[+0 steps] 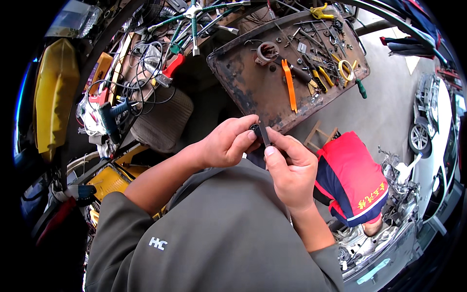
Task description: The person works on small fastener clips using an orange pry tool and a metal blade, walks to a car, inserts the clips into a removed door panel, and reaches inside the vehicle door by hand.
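My left hand (228,142) is closed in front of my chest, its thumb and fingers pinching a small black round part (254,128). Between the thumb and fingers of my right hand (294,170) is a flat dark metal strip (264,133), held nearly upright. The strip lies against or right beside the black part; which of the two I cannot tell. My fingers hide much of the black part, so its kind does not show.
Ahead stands a rusty metal worktable (233,73) with an orange pry tool (289,87), yellow-handled pliers (321,77), a tape roll (346,70) and a can (266,52). Cables and a power tool (111,117) crowd the left. At right, a person in red (352,170) bends over a car's engine bay.
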`<action>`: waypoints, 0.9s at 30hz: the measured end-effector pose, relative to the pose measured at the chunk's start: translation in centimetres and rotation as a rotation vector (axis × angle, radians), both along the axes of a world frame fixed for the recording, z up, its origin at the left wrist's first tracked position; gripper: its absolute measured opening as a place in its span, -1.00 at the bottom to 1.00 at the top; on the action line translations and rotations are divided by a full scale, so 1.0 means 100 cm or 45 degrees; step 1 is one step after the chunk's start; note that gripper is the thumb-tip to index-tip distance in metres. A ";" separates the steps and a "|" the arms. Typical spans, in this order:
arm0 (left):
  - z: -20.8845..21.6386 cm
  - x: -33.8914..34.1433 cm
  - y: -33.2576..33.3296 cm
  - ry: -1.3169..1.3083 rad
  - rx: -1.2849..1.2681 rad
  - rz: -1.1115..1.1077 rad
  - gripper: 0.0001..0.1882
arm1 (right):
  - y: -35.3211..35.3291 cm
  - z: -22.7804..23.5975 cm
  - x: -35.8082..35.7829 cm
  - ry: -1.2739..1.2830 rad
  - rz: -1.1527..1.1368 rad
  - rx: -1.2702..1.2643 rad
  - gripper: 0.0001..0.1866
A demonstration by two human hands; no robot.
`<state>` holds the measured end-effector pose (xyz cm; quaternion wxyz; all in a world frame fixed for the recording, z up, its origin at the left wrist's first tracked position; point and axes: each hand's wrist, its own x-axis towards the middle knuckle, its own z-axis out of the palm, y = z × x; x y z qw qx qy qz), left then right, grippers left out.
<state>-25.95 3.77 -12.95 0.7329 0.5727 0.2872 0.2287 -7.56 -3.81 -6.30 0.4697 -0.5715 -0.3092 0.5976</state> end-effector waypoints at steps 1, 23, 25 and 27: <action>0.004 -0.003 0.004 -0.010 0.039 -0.031 -0.80 | 0.002 0.004 -0.003 -0.085 0.027 0.056 -0.69; 0.034 -0.010 0.022 -0.180 0.390 -0.352 -0.77 | 0.002 0.043 0.006 -0.127 0.146 0.115 -0.67; 0.030 -0.012 0.012 -0.251 0.254 -0.318 -0.76 | 0.002 0.047 0.008 -0.057 0.175 0.060 -0.69; 0.043 -0.008 0.013 -0.262 0.167 -0.328 -0.74 | -0.001 0.049 0.008 -0.035 0.151 0.049 -0.69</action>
